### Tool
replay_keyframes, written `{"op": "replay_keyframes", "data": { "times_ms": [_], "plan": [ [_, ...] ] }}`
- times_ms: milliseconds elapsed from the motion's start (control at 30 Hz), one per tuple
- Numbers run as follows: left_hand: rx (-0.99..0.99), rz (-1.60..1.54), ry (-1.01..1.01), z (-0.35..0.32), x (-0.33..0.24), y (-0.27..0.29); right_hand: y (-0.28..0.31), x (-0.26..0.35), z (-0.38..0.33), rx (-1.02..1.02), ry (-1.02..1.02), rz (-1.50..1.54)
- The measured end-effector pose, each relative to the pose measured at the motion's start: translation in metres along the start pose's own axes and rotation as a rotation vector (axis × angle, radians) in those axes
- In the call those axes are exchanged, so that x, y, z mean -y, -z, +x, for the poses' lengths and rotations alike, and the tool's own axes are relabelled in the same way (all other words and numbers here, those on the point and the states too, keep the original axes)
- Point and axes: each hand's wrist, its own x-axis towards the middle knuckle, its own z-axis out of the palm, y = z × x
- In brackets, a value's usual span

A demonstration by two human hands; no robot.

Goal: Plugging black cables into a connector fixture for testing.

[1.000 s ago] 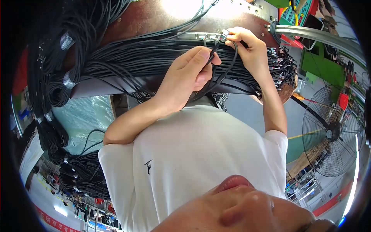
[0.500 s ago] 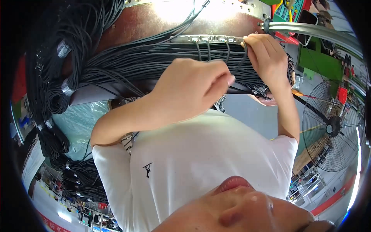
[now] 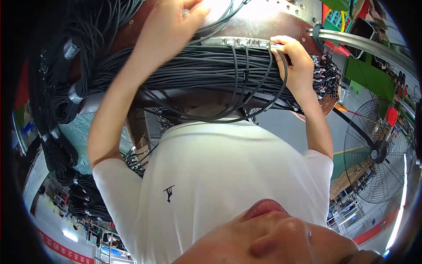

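The right hand (image 3: 296, 61) pinches a black cable (image 3: 281, 83) at the metal connector strip (image 3: 241, 42). The cable bundle (image 3: 198, 70) runs sideways below that strip; the left hand (image 3: 176, 20) reaches beyond it, its fingers' grip unclear.

Black cable bundle (image 3: 206, 70) across workbench (image 3: 281, 22)

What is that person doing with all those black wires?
A person in a white shirt works at a bench heaped with black cables. The right hand rests on the cable bundle by a metal strip, with a few cables looping under it. The left hand is raised above the bundle, near more cables. A fan stands on the right.
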Motion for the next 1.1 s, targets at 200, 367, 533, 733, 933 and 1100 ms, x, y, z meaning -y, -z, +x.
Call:
{"op": "replay_keyframes", "data": {
  "times_ms": [200, 367, 533, 733, 933, 1100],
  "plan": [
    [-0.187, -0.380, -0.496, 0.071, 0.026, -0.021, 0.004, 0.007, 0.006, 0.085, -0.061, 0.043],
    [0.329, -1.715, -0.106, 0.093, 0.023, -0.069, 0.032, -0.013, 0.024, 0.216, -0.312, 0.344],
    [0.445, -1.501, 0.046, 0.070, 0.001, -0.035, 0.024, -0.045, 0.112, -0.174, -0.107, 0.157],
    [0.334, -1.448, -0.022, 0.074, 0.001, -0.044, -0.013, -0.077, 0.219, -0.031, -0.249, -0.143],
    [0.224, -1.323, -0.085, 0.076, -0.016, -0.046, -0.037, -0.175, 0.245, -0.514, 0.022, -0.470],
    [0.290, -1.495, 0.631, 0.016, -0.006, -0.004, 0.008, -0.011, 0.181, 0.129, 0.124, 0.276]
  ]
}}
